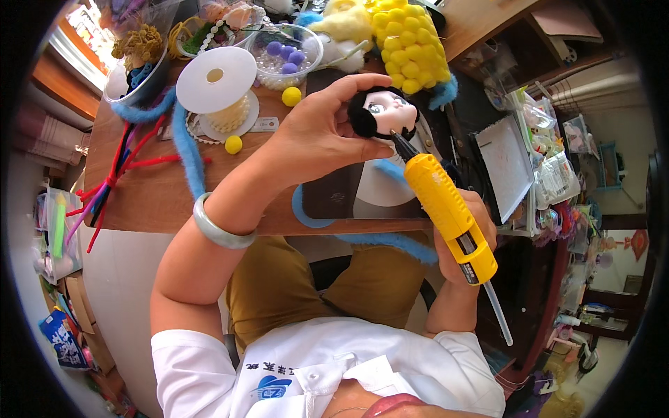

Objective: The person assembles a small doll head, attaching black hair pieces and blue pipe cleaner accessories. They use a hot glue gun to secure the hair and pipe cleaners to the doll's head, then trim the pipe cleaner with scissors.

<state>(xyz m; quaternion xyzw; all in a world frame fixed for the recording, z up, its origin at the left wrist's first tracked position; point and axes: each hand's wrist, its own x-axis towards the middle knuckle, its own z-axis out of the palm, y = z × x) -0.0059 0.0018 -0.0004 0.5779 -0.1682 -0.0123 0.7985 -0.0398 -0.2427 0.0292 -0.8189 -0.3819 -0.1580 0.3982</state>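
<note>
Between thumb and fingers, my left hand (313, 128) grips a doll's head (388, 112) with a pale face, large painted eyes and fuzzy black trim around it. My right hand (473, 219) is wrapped around a yellow hot glue gun (444, 214), partly hidden behind its body. The gun's metal nozzle meets or nearly meets the lower edge of the face; contact is hard to tell. A translucent glue stick (499, 313) sticks out of the gun's back end. Beneath my hands lies a dark mat (334, 196) with a pale rounded sheet (376, 190) on it.
A ribbon spool (216, 78) stands on the wooden table (146, 198) beside yellow pompoms (233, 144). Red and purple chenille stems (111, 180) and a blue fuzzy strip (189, 146) lie left. Behind are a bead tub (285, 57) and a bag of yellow pompoms (410, 47). A white tray (506, 167) sits right.
</note>
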